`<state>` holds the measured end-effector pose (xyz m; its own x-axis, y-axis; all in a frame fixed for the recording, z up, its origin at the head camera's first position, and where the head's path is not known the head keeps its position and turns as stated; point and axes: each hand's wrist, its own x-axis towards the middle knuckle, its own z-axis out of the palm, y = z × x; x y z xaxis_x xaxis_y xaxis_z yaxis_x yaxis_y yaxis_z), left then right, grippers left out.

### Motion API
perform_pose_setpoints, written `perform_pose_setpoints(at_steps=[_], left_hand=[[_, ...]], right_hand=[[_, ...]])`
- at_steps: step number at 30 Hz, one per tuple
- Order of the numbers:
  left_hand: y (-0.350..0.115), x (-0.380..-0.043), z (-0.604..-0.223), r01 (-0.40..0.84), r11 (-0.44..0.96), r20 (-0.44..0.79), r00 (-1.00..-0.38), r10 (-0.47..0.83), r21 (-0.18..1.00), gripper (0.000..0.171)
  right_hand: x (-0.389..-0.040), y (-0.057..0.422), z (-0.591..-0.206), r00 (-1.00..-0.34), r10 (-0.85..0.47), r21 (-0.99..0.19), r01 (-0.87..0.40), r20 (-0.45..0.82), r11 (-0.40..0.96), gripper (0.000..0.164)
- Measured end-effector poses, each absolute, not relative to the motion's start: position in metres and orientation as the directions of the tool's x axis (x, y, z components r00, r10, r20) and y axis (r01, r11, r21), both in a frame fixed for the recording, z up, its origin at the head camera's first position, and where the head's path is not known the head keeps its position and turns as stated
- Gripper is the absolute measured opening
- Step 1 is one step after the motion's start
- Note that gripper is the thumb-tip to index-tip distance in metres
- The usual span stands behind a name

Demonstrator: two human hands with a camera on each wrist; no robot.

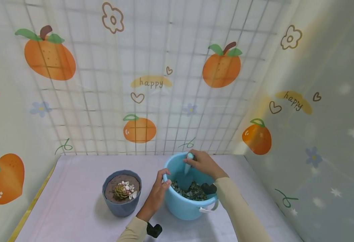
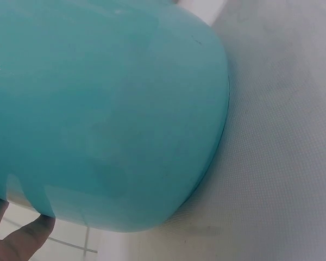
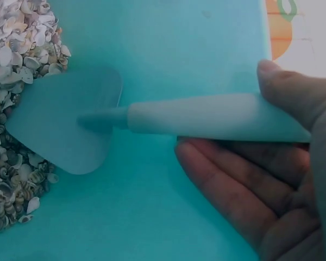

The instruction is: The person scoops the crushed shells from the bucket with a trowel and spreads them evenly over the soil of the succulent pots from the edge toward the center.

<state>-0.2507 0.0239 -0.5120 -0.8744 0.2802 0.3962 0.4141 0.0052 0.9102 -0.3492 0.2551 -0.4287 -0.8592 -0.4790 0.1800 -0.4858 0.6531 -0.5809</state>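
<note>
My right hand (image 1: 205,163) holds a light-blue trowel (image 3: 206,117) by its handle, inside a light-blue bucket (image 1: 184,208). In the right wrist view, the blade's tip rests in a heap of small seashells (image 3: 22,187). The thumb lies along the top of the handle and the fingers run under it. With my left hand (image 1: 159,190) I grip the bucket's left rim; two fingertips (image 2: 35,231) show against its side in the left wrist view. To the left stands a grey-blue pot (image 1: 121,208) of brown soil, with a green succulent (image 1: 121,191) and white shells (image 1: 131,193) on top.
The bucket's white handle (image 1: 208,209) hangs down at its front right. A pale cloth (image 1: 74,188) covers the table. Behind stands a white wire grid (image 1: 183,111) with a fruit-printed curtain (image 1: 325,134) that also closes both sides.
</note>
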Motion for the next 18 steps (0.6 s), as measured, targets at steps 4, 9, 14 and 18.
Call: perform_pose_setpoints(at_steps=[4,9,14,18], left_hand=[[0.028,-0.261,-0.531,0.424,0.005,0.409,-0.876,0.255,0.906,0.034],[0.030,-0.263,-0.536,0.449,-0.010,0.439,-0.867,0.236,0.893,0.033],[0.030,-0.263,-0.536,0.446,-0.011,0.436,-0.868,0.239,0.895,0.032],[0.030,-0.263,-0.537,0.439,-0.002,0.427,-0.872,0.239,0.898,0.034]], right_hand=[[-0.350,0.256,-0.430,-0.857,-0.474,-0.549,-0.500,0.202,0.669,0.022],[-0.349,0.256,-0.428,-0.846,-0.489,-0.523,-0.521,0.212,0.674,0.025],[-0.347,0.256,-0.427,-0.850,-0.494,-0.516,-0.510,0.181,0.688,0.027],[-0.346,0.255,-0.427,-0.855,-0.497,-0.507,-0.496,0.146,0.705,0.029]])
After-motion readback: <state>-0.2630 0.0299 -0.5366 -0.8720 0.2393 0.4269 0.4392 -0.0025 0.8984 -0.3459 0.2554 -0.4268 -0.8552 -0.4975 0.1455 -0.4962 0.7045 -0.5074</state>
